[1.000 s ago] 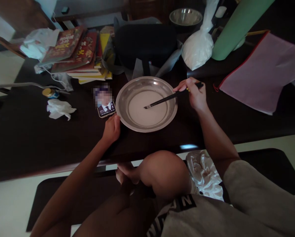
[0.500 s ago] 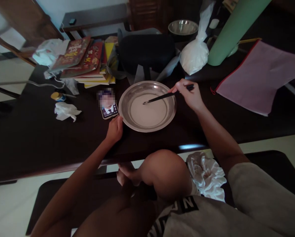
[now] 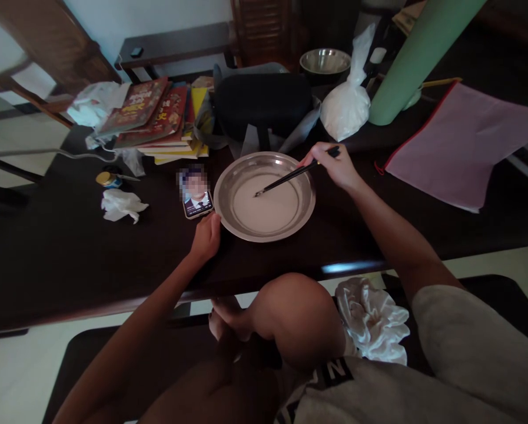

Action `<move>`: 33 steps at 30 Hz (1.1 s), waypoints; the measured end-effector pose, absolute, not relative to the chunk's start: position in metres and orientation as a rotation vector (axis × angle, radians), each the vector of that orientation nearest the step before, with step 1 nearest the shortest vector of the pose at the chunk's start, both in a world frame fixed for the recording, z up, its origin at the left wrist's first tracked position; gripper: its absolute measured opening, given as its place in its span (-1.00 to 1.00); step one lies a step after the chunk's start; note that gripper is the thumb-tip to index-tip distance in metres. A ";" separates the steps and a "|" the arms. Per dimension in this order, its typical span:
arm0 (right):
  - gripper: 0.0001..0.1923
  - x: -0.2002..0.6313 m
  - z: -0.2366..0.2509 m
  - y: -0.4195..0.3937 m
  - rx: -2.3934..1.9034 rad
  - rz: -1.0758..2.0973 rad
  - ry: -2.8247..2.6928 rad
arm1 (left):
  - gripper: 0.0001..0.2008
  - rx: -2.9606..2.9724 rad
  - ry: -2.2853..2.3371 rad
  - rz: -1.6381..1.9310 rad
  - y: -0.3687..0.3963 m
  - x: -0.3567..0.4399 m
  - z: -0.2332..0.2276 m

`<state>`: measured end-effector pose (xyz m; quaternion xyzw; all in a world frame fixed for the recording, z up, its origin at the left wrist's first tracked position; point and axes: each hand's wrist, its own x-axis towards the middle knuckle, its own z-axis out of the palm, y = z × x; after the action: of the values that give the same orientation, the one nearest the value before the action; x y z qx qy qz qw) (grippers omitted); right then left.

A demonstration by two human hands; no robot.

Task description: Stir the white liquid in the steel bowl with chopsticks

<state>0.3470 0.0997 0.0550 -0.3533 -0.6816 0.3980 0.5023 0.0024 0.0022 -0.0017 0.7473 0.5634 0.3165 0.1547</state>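
While a phone (image 3: 197, 201) lies on the dark desk (image 3: 69, 259), the left hand (image 3: 206, 235) rests loosely curled against the metal basin (image 3: 305, 213) mid-desk; the right hand (image 3: 336, 166) grips chopsticks (image 3: 290, 175), tips in its white liquid (image 3: 268, 206).

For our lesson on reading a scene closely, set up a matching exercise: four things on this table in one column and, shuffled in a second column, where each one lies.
Things:
1. chopsticks
2. phone
3. crumpled tissue
4. pink zip folder

Places:
A. far left, near a small jar
B. far right of the table
C. in the right hand, tips in the white liquid in the metal pan
D. just left of the pan, above the left hand

Pairs: 1-C, 2-D, 3-A, 4-B
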 end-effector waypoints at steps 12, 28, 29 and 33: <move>-0.56 0.359 0.043 0.089 -0.806 1.064 -1.766 | -0.43 2.207 1.567 0.923 -0.001 0.002 0.008; -0.61 0.363 0.046 0.088 -0.853 0.985 -1.668 | -0.20 2.177 2.076 1.139 0.004 -0.019 -0.002; -0.60 0.364 0.046 0.089 -0.861 0.966 -1.620 | -0.18 2.176 2.080 1.167 0.005 -0.019 -0.003; -0.54 0.365 0.045 0.090 -0.858 1.007 -1.561 | -0.16 2.183 2.099 1.229 0.007 -0.019 -0.004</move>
<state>0.3649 0.0898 0.0448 -0.3579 -0.6512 0.4201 0.5209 -0.0186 0.0067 -0.0042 0.6666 0.6410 0.3753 -0.0631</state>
